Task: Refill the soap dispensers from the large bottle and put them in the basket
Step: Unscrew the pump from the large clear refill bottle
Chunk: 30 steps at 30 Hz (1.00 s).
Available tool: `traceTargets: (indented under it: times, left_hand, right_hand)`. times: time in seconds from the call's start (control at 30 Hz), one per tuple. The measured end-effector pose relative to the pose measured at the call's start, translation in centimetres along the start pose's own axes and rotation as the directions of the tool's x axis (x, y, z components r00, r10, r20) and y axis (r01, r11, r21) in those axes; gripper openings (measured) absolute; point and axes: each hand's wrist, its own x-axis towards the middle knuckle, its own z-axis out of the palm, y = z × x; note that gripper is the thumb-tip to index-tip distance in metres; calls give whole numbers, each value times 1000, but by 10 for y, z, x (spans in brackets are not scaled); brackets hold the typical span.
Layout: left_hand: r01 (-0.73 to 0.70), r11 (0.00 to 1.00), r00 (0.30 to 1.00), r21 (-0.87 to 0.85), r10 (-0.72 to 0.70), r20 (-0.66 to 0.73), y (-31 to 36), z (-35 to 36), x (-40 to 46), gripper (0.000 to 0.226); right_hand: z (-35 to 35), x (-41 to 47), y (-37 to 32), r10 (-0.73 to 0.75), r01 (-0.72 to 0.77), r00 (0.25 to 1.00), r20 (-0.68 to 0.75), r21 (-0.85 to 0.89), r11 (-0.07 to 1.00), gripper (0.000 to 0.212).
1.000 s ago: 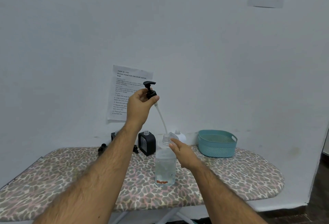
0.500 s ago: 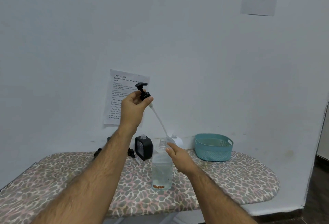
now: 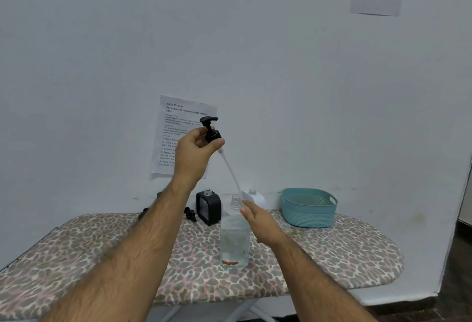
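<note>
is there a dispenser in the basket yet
No, the basket holds nothing visible; the black dispenser stands on the board.

Black pump head (image 3: 211, 130) pinched high in the left hand (image 3: 194, 153), its white tube (image 3: 231, 172) slanted down to the open neck of the clear bottle (image 3: 234, 232), right hand (image 3: 261, 223) touching the bottle's shoulder, teal basket (image 3: 308, 208) on the leopard-print board (image 3: 344, 250)

Left hand (image 3: 195, 151) with pump head (image 3: 211, 130) barely shifted above clear bottle (image 3: 235, 234); tube (image 3: 231, 172) tip still at bottle mouth; right hand (image 3: 260, 222) unchanged beside neck.
</note>
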Motion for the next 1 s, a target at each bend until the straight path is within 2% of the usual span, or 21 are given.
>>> traceTargets:
  times: [0.3,0.53,0.67,0.77,0.9,1.0]
  left_hand:
    - [17,998,999,-55,-19,-32,-1,-4,1,39]
    - [61,995,993,-73,-68,-100,-11,-34,5,36]
    - [115,989,969,-94,-132,-210,-21,-61,1,37]
    - [159,983,946,-94,-179,-271,-34,-83,0,32]
    - [207,974,915,-88,-225,-335,-54,-112,-4,30]
    - [239,968,894,-82,-252,-369,-69,-131,-5,32]
  right_hand:
    - [-1,-3,-2,27,-28,1000,8,41,999,50]
    - [4,-1,3,12,-11,1000,-27,27,1000,50]
    - [20,-6,0,35,-14,992,-120,173,985,49]
    - [35,-11,-4,27,38,975,-219,288,957,51]
    - [44,-17,-9,18,91,908,-419,239,967,60]
    - [49,-15,-12,30,77,894,-448,220,973,77]
